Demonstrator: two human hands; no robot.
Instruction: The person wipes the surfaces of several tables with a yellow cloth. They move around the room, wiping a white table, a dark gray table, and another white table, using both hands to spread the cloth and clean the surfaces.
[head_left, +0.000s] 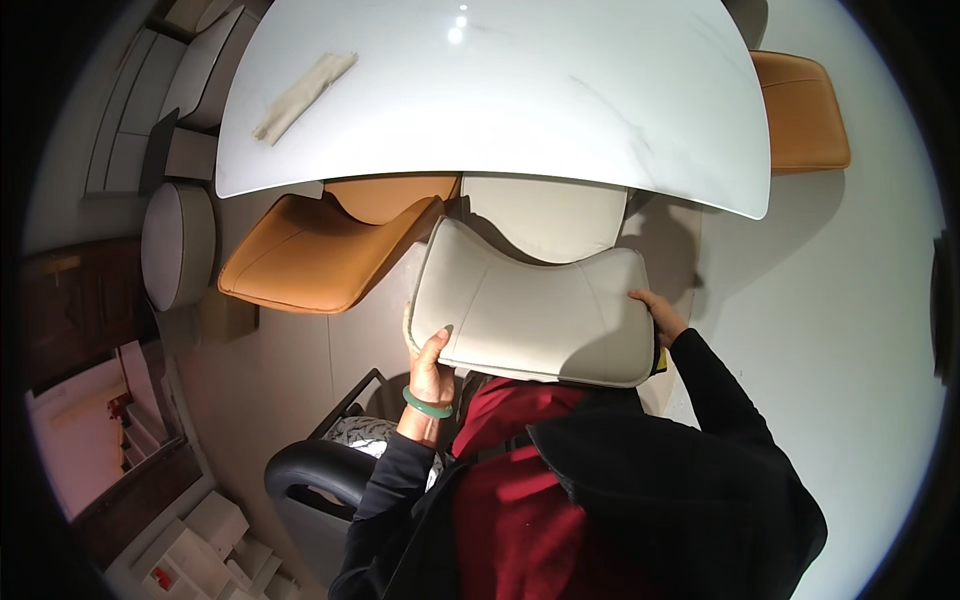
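Observation:
A cream upholstered dining chair stands before me, its curved backrest (532, 319) towards me and the far part of its seat (547, 214) under the edge of a white marble-look table (487, 112). My left hand (430, 371), with a green bangle at the wrist, grips the backrest's lower left corner, thumb on the near face. On the other side, my right hand (658, 316) holds the right edge, its fingers partly hidden behind the upholstery. Something yellow and black (661, 361) shows just below the right hand; I cannot tell what it is.
An orange chair (330, 255) stands close on the left, and another orange chair (801, 112) is at the table's right end. A beige folded cloth (304, 97) lies on the tabletop. Behind my left arm is a grey cart or bin with a black handle (322, 469).

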